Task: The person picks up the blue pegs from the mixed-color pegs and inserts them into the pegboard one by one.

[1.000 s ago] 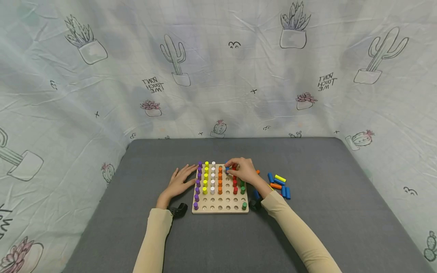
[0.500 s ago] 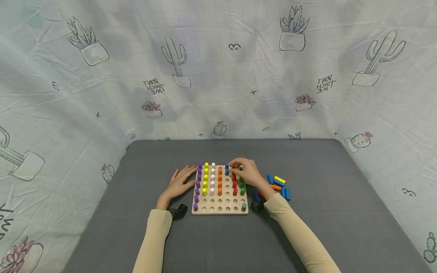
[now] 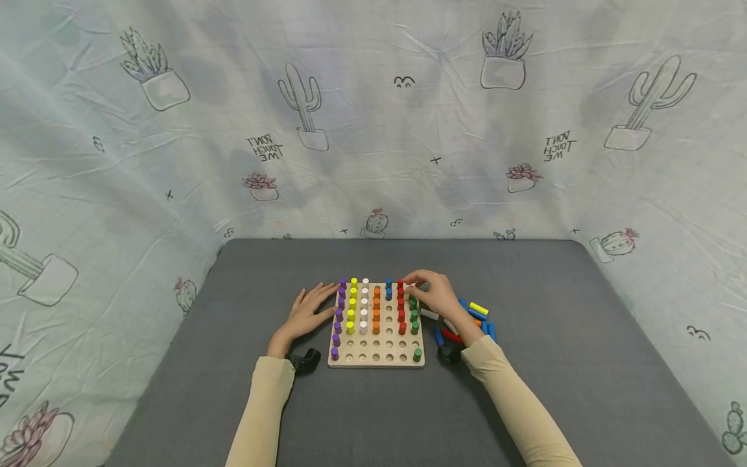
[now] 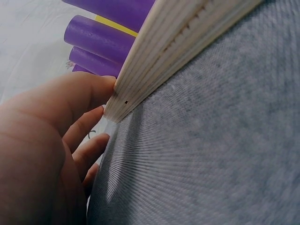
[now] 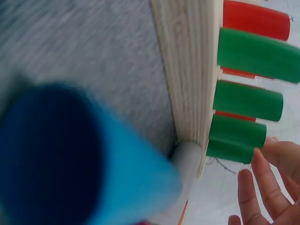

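A wooden pegboard (image 3: 376, 362) bears columns of upright coloured pegs. My left hand (image 3: 305, 319) rests at its left edge beside the purple pegs (image 3: 338, 315), fingers fairly straight. In the left wrist view the left thumb (image 4: 96, 86) touches the board's side. My right hand (image 3: 434, 293) hovers over the far right corner, with no peg visible in its fingers. In the right wrist view its fingertips are close to the farthest green peg (image 5: 229, 151); whether they touch I cannot tell. Two blue pegs (image 3: 388, 294) stand at the back, left of the red pegs (image 3: 401, 316).
Right of the board lie loose pegs, among them a white peg (image 3: 429, 314), a red peg (image 3: 451, 335), a yellow peg (image 3: 479, 309) and several blue ones (image 3: 439, 337). My right forearm covers part of this pile. The grey table (image 3: 373, 415) meets a patterned cloth (image 3: 373, 181) behind.
My right hand has let go of the blue peg, now standing in the board's blue column, and has moved right, uncovering the red pegs. My left hand has stayed in place.
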Demonstrator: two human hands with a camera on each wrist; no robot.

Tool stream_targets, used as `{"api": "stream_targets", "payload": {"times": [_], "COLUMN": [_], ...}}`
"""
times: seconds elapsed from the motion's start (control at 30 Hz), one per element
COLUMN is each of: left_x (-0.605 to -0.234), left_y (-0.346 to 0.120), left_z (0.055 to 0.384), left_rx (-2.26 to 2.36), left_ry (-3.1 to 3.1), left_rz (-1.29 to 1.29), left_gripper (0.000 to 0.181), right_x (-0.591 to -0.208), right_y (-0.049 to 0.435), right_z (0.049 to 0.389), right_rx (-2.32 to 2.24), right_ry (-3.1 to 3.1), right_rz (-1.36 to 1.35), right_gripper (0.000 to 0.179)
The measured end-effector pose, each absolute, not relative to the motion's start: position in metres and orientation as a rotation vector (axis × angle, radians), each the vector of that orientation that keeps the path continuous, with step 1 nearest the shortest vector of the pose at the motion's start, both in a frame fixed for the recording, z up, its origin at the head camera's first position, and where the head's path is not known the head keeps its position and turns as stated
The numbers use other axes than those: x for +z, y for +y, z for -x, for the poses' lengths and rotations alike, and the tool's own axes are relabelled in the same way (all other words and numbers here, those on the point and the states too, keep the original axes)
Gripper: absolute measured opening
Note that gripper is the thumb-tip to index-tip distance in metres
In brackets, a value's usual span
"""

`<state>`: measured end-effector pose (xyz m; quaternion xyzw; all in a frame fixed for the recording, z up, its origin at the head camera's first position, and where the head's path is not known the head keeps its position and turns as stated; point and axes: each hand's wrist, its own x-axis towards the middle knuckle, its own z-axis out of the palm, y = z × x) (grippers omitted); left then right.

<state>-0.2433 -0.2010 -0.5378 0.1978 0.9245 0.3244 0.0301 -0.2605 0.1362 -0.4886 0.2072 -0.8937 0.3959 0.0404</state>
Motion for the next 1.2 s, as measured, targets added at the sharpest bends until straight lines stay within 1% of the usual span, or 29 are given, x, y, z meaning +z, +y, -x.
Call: {"api": "stream_targets", "payload": {"times": [0.27, 0.47, 0.73, 0.97, 1.2], "left_x": [-0.537, -0.536, -0.537, -0.537, -0.536], "left_y": [-0.201, -0.200, -0.201, -0.201, -0.200], "left_z": [0.244, 0.244, 0.243, 0.243, 0.241], "left_rx": [0.990, 0.993, 0.979, 0.981, 0.980], "left_ry": [2.857, 2.862, 2.867, 2.866, 2.866], "left_rz": [-0.618, -0.620, -0.618, -0.620, -0.611], "left_gripper": [0.058, 0.059, 0.059, 0.058, 0.058], "right_x": [-0.488, -0.484, -0.488, -0.488, -0.490], "right_y": [0.151, 0.162, 0.177, 0.185, 0.193], "right_z": [0.259, 0.255, 0.252, 0.248, 0.241], "right_rx": [1.273, 1.301, 1.326, 1.307, 1.299], "right_ry": [-2.783, -2.761, -2.770, -2.783, -2.796], "right_rz": [-0.581, -0.589, -0.560, -0.581, -0.624], "right_gripper": [0.020, 0.022, 0.025, 0.031, 0.032]}}
